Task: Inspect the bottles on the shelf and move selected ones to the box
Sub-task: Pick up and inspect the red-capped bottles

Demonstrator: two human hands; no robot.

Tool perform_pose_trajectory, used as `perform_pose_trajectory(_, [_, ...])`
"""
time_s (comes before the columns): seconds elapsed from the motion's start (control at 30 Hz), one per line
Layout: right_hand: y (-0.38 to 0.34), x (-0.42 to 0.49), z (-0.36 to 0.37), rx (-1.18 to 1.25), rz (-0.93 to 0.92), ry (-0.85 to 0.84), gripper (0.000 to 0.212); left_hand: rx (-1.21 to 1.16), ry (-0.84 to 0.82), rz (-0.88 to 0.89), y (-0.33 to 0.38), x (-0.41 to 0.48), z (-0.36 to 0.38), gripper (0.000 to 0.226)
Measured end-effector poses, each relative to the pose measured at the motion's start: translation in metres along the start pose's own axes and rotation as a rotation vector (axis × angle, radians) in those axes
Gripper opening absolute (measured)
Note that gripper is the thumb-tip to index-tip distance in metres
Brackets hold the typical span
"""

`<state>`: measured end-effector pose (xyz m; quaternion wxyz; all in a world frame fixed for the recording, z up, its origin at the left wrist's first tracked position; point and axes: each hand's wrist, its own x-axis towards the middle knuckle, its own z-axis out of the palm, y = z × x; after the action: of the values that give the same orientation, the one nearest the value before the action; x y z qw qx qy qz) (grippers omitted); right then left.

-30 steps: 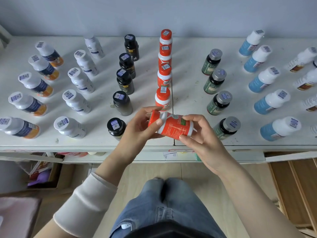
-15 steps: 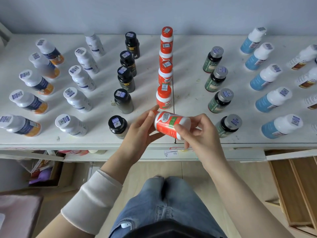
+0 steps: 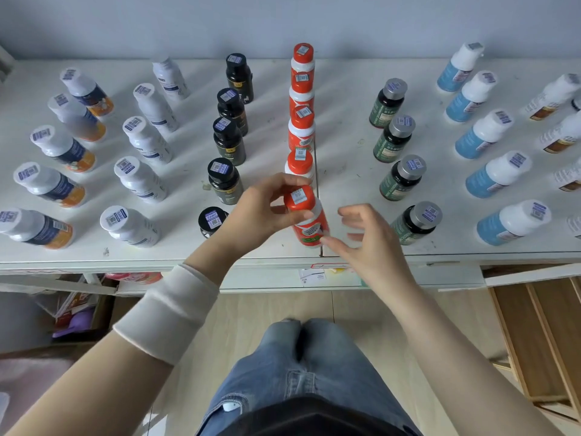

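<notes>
Lower centre of the frame: the person's jeans [image 3: 298, 382] above a wooden floor [image 3: 251, 313]. A white sleeve [image 3: 169, 313] covers the left forearm at lower left.

Centre of the frame: the red bottle [image 3: 311, 229] stands upright at the front edge of the white desk [image 3: 345, 152], directly in front of the row of red-capped bottles [image 3: 300, 165]. The left hand [image 3: 261, 212] has its grip closed round the bottle's red cap, thumb on the near side and fingers curled over the far side. The right hand [image 3: 374, 247] lies just right of the bottle, with a wide grip holding nothing and its fingers spread and motion-blurred. One fingertip is at the bottle's lower right; contact cannot be confirmed.

Left of the red row stand a column of black bottles [image 3: 224, 180], a column of white bottles [image 3: 140, 180] and, at far left, white-capped bottles with navy-and-orange labels [image 3: 52, 185]. Right of it stand green bottles [image 3: 401, 179] with silver caps, then blue bottles [image 3: 498, 176] with white caps. A grey wall [image 3: 283, 20] closes the top of the frame.
</notes>
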<state>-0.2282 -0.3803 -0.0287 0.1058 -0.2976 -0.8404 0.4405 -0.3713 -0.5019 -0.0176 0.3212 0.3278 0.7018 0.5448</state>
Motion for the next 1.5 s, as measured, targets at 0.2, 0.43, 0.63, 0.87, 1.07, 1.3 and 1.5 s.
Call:
perform_pose_trajectory(0.2, [-0.009, 0.025, -0.018, -0.423, -0.116, -0.03, 0.042, 0.326, -0.045, 0.103, -0.019, 0.004, 0.007, 0.046])
perform_pose_trajectory(0.43, [-0.026, 0.039, -0.017, -0.6, -0.143, -0.069, 0.041, 0.452, -0.063, 0.202, -0.029, 0.002, 0.012, 0.045])
perform_pose_trajectory(0.63, [-0.028, 0.048, -0.019, -0.73, -0.16, -0.111, 0.043, 0.512, -0.103, 0.203, -0.028, 0.002, 0.011, 0.056])
perform_pose_trajectory(0.87, [-0.032, 0.079, -0.027, -0.921, -0.246, -0.206, 0.044, 1.144, 0.042, 0.227, 0.022, 0.05, -0.016, 0.053])
perform_pose_trajectory(1.07, [-0.023, 0.101, -0.022, -0.975, -0.307, -0.292, 0.04, 1.284, -0.12, -0.069, 0.028, 0.089, -0.006, 0.062])
perform_pose_trajectory(1.3, [-0.002, 0.115, -0.015, -0.206, -0.039, -0.201, 0.038, 0.742, 0.118, -0.03, 0.015, 0.082, -0.019, 0.038])
perform_pose_trajectory(1.5, [-0.016, 0.11, -0.02, 0.803, 0.281, -0.401, 0.028, -0.065, 0.112, -0.083, 0.027, 0.06, -0.03, 0.035])
